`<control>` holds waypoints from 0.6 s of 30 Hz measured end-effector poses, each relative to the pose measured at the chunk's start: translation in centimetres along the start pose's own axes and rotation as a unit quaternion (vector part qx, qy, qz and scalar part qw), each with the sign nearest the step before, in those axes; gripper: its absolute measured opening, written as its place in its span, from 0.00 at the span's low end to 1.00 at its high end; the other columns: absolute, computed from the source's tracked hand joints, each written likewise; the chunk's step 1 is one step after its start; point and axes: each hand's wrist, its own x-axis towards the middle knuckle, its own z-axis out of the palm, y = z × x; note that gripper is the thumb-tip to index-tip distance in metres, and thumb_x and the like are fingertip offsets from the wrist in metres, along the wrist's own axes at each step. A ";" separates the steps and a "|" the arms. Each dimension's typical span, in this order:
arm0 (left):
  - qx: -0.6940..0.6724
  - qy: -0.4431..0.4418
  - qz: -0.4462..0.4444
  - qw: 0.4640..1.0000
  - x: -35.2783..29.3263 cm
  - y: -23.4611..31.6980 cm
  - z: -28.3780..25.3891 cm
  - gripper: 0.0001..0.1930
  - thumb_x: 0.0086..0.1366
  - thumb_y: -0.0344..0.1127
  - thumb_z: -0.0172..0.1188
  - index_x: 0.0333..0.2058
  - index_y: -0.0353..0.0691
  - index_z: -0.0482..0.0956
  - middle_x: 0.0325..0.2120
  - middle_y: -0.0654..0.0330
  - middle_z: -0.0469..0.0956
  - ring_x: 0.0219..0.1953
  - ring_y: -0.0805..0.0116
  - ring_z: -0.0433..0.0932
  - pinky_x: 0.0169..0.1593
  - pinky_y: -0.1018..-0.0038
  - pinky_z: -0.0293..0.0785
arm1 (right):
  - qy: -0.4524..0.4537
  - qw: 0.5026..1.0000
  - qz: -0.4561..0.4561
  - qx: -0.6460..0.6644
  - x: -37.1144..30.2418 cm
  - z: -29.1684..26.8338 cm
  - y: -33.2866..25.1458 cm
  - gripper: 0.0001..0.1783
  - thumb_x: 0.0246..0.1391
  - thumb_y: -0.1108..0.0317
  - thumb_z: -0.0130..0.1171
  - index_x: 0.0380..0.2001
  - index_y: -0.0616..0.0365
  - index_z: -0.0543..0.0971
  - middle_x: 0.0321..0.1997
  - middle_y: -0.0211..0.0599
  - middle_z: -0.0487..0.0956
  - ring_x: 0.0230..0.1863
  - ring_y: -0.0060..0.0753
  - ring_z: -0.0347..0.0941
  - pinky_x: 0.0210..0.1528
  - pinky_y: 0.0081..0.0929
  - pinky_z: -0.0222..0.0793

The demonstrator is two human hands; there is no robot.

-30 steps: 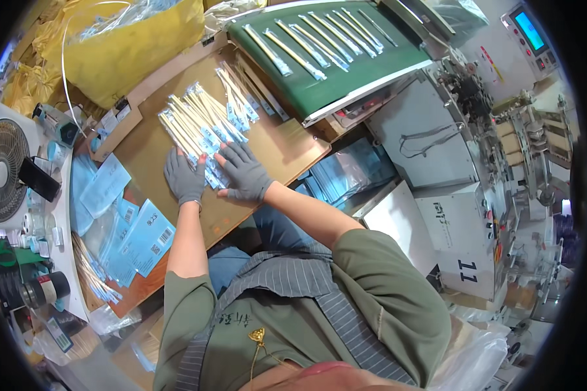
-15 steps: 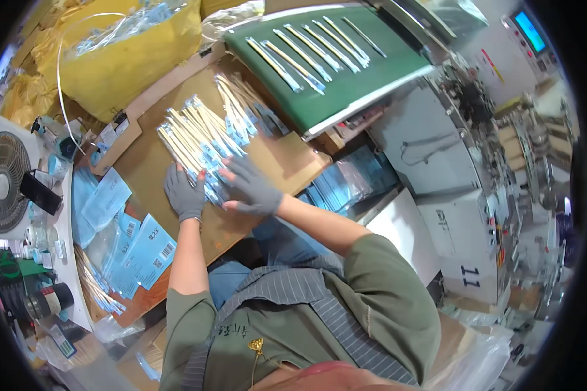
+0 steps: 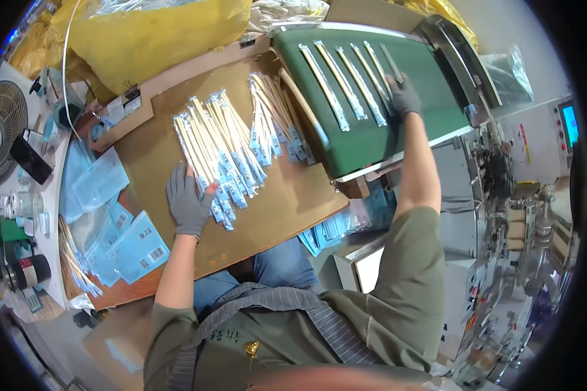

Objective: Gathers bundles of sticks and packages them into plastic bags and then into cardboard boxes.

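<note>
A pile of wrapped chopsticks (image 3: 218,150), pale sticks in clear sleeves with blue ends, lies on the brown board (image 3: 274,208). My left hand (image 3: 189,201), in a grey glove with some bare fingertips, rests open against the pile's left side, its thumb touching the blue ends. My right hand (image 3: 404,96), gloved likewise, reaches over the green conveyor belt (image 3: 430,107) with its fingers apart. It is at the near end of a thin wrapped packet (image 3: 391,60); whether it touches it is unclear. Several wrapped chopstick packets (image 3: 324,85) lie slantwise on the belt, left of this hand.
A second bunch of wrapped chopsticks (image 3: 277,117) lies beside the pile, near the belt. Blue printed bags (image 3: 134,247) lie at the left, below a fan (image 3: 3,133). A large yellow bag (image 3: 163,45) stands behind the board. Machinery (image 3: 522,228) fills the right side.
My right hand has left the pile and moved over the belt. My left hand stays at the pile. One packet now hangs at the belt's left edge. The view has shifted.
</note>
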 end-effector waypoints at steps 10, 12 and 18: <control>-0.163 0.026 -0.130 0.978 1.1 0.1 0.4 0.35 0.63 0.56 0.52 0.57 0.30 0.64 0.55 0.40 0.65 0.57 0.44 0.63 0.61 0.57 0.56 | -0.058 0.958 -0.269 -0.077 -14.9 14.0 -20.5 0.51 0.48 0.33 0.51 0.62 0.65 0.59 0.61 0.57 0.64 0.63 0.55 0.61 0.62 0.39 0.59; -0.220 0.018 -0.251 0.942 2.9 1.6 -0.9 0.37 0.64 0.60 0.48 0.57 0.30 0.63 0.56 0.42 0.66 0.58 0.50 0.64 0.61 0.60 0.58 | -0.120 0.988 -0.074 -0.067 -12.9 16.3 -20.2 0.52 0.45 0.31 0.52 0.60 0.67 0.62 0.60 0.57 0.67 0.62 0.55 0.62 0.59 0.38 0.62; -0.713 -0.086 -0.512 0.471 7.7 1.1 -1.8 0.36 0.59 0.64 0.56 0.51 0.36 0.72 0.47 0.53 0.75 0.48 0.64 0.73 0.53 0.72 0.67 | -0.164 0.979 -0.114 0.029 -20.1 21.0 -25.6 0.51 0.34 0.30 0.62 0.46 0.69 0.72 0.41 0.62 0.77 0.48 0.60 0.74 0.51 0.40 0.68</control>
